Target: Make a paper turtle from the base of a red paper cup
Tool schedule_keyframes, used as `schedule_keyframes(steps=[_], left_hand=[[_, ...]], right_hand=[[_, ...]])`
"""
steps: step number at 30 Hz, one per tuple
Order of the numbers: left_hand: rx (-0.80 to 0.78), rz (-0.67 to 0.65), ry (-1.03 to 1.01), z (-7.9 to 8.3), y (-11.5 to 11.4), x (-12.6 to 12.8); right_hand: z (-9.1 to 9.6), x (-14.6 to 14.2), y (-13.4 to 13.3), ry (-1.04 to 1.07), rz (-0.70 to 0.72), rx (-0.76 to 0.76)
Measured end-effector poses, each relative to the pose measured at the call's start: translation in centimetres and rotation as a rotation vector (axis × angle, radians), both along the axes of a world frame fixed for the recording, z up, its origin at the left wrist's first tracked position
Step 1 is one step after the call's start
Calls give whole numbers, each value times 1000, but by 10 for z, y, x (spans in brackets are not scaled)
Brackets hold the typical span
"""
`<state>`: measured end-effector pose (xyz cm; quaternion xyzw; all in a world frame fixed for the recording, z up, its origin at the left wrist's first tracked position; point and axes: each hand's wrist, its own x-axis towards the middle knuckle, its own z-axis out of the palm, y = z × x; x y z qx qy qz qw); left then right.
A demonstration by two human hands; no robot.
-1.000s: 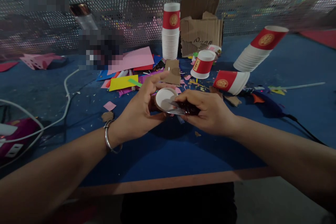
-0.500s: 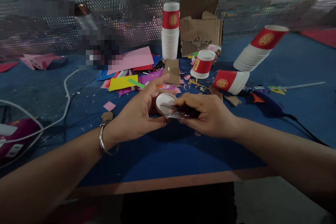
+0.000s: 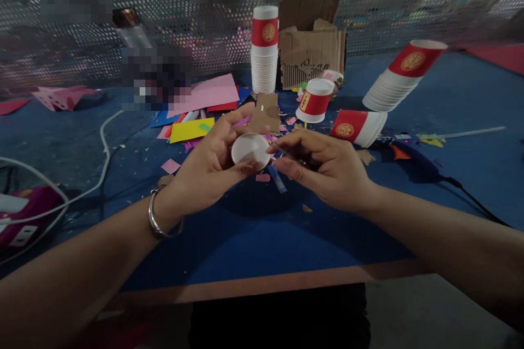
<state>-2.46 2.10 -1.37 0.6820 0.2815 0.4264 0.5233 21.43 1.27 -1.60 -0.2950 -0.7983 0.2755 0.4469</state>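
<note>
My left hand [image 3: 208,166] is closed around a paper cup [image 3: 250,150], its round white end turned up toward me. The thumb lies along the near rim, and the fingers hide the cup's side. Close to the cup's right edge, my right hand [image 3: 327,166] is closed on a dark-handled blade [image 3: 289,151], mostly hidden behind the fingers and blurred. Right fingertips are at the cup's rim; I cannot tell whether they touch it. Beneath the hands, a blue pen-like stick [image 3: 277,179] lies on the blue table [image 3: 262,245].
Stacked paper cups stand upright [image 3: 264,49] and lean at the right [image 3: 403,76]. One cup [image 3: 315,99] stands upside down; another [image 3: 358,126] lies sideways. Behind is cardboard [image 3: 313,57]. Coloured paper [image 3: 204,95] and scraps lie left. A dark corded tool [image 3: 417,161] lies right.
The blade has drawn back from the cup's white face to its right side. My left hand has tilted the cup and shifted slightly left and up. The blue stick now shows.
</note>
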Motion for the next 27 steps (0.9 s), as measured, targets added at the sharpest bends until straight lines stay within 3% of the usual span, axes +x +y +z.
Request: schedule_keyframes(steps=[3, 9, 13, 19, 24, 27], left_hand=[[108, 24, 1, -2, 0, -1], [214, 26, 52, -4, -3, 3], [236, 31, 51, -4, -6, 5], [118, 91, 48, 1, -11, 5], [-140, -10, -23, 6, -7, 2], [-188, -45, 2, 12, -3, -3]], right_hand=[[-4, 0, 4, 73, -105, -69], [-8, -2, 7, 104, 8, -116], [-6, -1, 5, 55, -7, -62], [-4, 1, 5, 12, -19, -61], [-4, 3, 5, 9, -22, -52], [0, 4, 4, -2, 19, -31]])
